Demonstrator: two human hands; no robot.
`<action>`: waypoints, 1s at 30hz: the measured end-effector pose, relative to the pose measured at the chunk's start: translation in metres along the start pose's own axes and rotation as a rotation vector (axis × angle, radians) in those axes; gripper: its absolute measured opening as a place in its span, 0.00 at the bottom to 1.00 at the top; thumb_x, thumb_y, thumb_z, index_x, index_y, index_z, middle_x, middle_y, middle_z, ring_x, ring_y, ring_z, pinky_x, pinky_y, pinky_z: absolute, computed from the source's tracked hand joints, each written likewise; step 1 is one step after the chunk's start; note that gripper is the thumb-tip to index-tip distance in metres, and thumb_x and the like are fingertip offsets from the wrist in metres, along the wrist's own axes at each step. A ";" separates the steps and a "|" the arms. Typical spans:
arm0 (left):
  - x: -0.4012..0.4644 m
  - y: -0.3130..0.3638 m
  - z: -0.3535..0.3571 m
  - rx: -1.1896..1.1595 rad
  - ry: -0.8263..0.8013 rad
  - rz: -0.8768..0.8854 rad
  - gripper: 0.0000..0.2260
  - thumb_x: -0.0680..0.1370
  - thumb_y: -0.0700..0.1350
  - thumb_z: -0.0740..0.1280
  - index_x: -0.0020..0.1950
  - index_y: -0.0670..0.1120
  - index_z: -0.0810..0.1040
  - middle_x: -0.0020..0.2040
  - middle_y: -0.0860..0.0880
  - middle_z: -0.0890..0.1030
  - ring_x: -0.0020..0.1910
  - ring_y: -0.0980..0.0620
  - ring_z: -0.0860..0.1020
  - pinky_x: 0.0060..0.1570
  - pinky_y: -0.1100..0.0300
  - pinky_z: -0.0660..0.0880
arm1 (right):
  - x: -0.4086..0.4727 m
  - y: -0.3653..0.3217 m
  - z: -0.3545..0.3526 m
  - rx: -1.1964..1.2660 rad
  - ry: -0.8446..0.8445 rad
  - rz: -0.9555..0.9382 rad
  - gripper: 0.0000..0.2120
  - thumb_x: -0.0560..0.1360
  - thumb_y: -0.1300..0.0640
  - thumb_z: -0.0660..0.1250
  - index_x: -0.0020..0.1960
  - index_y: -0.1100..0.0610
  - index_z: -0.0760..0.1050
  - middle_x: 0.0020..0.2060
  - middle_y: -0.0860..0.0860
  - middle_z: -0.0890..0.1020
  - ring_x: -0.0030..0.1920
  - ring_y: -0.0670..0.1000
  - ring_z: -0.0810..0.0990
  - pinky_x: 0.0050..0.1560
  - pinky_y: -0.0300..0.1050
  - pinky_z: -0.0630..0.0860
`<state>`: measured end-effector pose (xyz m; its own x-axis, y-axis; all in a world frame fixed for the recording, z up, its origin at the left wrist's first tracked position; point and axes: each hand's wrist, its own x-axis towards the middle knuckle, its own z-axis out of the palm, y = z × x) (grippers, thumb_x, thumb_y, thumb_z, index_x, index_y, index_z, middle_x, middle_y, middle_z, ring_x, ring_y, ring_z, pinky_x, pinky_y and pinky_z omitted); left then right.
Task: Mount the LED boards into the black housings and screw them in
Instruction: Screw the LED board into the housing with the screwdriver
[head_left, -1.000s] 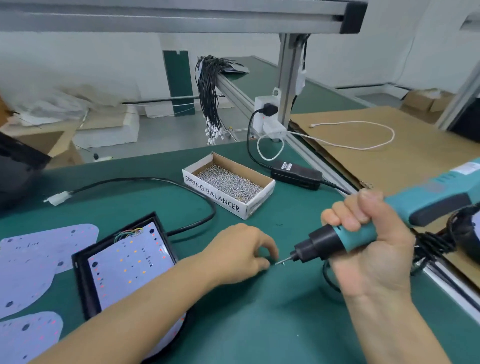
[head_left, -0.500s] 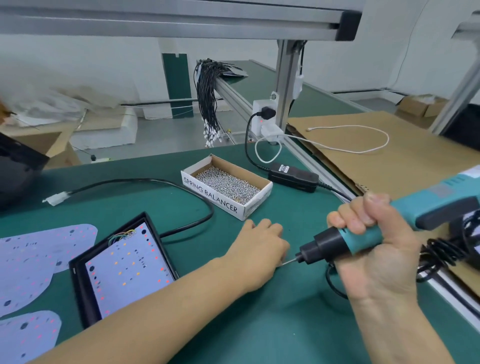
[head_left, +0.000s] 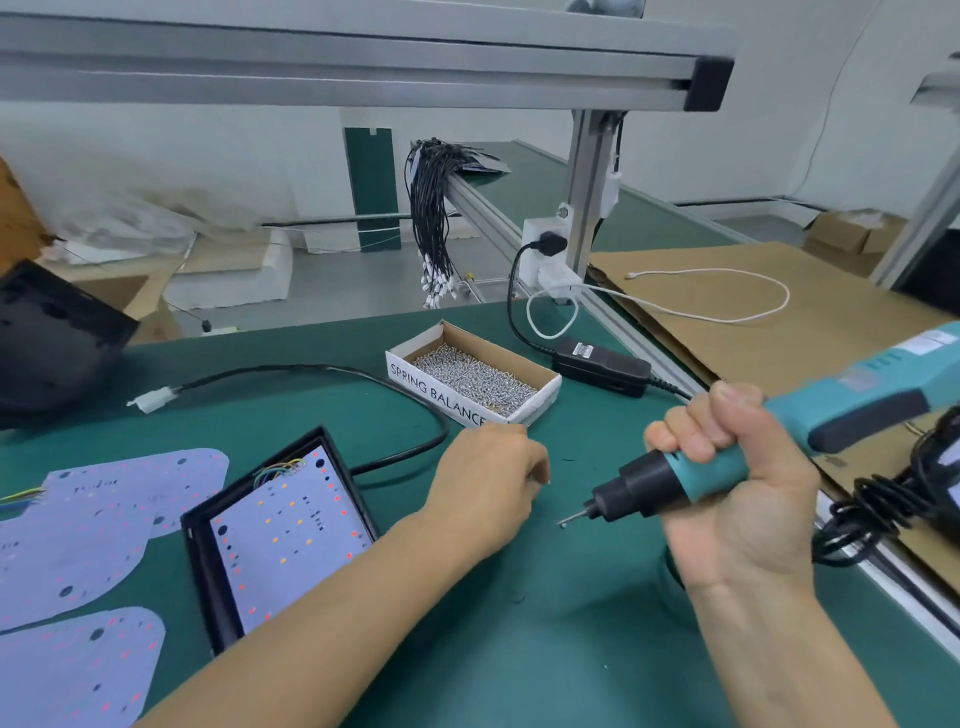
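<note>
Loose LED boards (head_left: 78, 525) are lying at the table's (head_left: 545, 649) near left. Just right of them, a black housing (head_left: 205, 566) is holding an LED board (head_left: 288, 535), wired at its far end. The left hand (head_left: 488, 483) is hovering near the screw box (head_left: 472, 376), fingers curled; whether they are pinching a screw, cannot tell. The right hand (head_left: 727, 483) is gripping the teal screwdriver (head_left: 779, 441), fingers wrapped around its barrel, bit pointing left and down.

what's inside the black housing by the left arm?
An LED board sits in the black housing, coloured wires at its top corner. The left forearm covers its lower right corner; any screws can't be made out.
</note>
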<state>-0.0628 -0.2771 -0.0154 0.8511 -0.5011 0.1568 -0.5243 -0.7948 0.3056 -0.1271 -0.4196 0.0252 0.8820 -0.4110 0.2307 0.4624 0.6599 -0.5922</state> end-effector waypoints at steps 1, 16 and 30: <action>0.005 0.004 0.001 -0.002 -0.034 0.025 0.09 0.78 0.43 0.65 0.55 0.52 0.81 0.52 0.51 0.78 0.55 0.48 0.74 0.47 0.59 0.65 | 0.000 -0.001 -0.002 0.000 0.004 -0.002 0.14 0.71 0.63 0.61 0.30 0.50 0.65 0.24 0.44 0.65 0.24 0.43 0.65 0.31 0.36 0.70; 0.003 0.008 0.020 -0.059 -0.185 0.009 0.12 0.74 0.42 0.68 0.54 0.53 0.83 0.47 0.52 0.83 0.47 0.53 0.78 0.39 0.67 0.63 | -0.003 -0.009 -0.015 0.004 0.047 -0.007 0.12 0.68 0.64 0.62 0.31 0.52 0.63 0.24 0.45 0.64 0.23 0.44 0.65 0.30 0.36 0.70; 0.010 0.005 0.019 0.283 -0.186 0.123 0.05 0.77 0.43 0.64 0.50 0.47 0.79 0.52 0.48 0.79 0.52 0.45 0.76 0.41 0.59 0.65 | -0.007 -0.013 -0.013 -0.024 0.010 -0.013 0.13 0.69 0.64 0.62 0.30 0.51 0.64 0.24 0.44 0.65 0.24 0.44 0.65 0.31 0.36 0.70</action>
<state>-0.0581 -0.2926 -0.0296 0.7752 -0.6317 -0.0051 -0.6315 -0.7751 0.0192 -0.1409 -0.4337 0.0215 0.8750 -0.4258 0.2304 0.4711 0.6392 -0.6078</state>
